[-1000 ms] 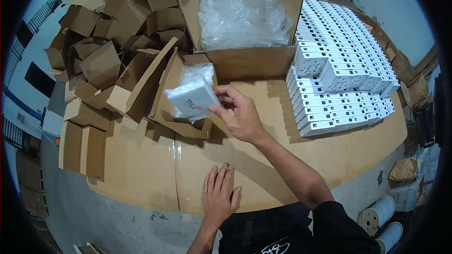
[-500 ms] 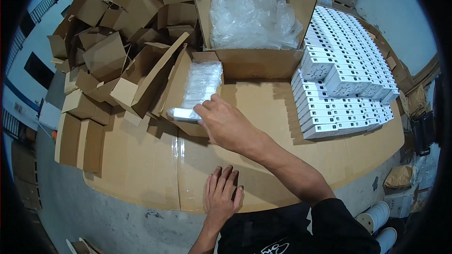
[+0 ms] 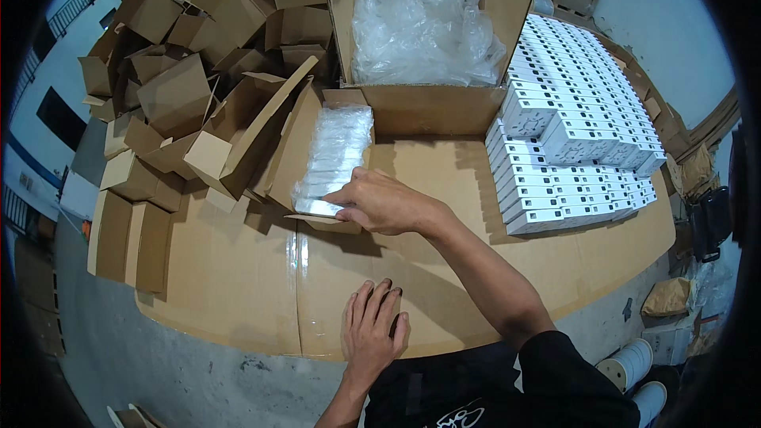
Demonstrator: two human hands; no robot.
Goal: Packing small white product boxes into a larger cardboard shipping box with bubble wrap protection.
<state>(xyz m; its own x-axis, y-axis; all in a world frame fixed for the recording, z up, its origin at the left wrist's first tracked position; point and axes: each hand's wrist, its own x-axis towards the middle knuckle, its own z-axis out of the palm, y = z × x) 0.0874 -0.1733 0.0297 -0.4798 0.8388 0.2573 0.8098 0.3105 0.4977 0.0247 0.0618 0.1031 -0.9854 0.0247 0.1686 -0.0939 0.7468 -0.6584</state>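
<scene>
My right hand reaches over the near end of an open cardboard box. Its index finger and thumb are closed at the right end of the nearest plastic-wrapped white box. Behind it, a row of similar clear-wrapped packs stands packed inside the carton. Part of the nearest pack is hidden under my fingers. My left hand lies flat on the cardboard-covered table near its front edge, fingers spread and holding nothing.
Behind the carton, a large open box holds crumpled clear plastic bags. Stacked white boxes fill the right side of the table. Empty cardboard boxes are heaped at the left. Spools stand on the floor at lower right.
The nearest pack, raised and jutting left over the carton's front edge before, now sits lower at the row's end. My right hand has moved down and slightly right. My left hand has stayed put.
</scene>
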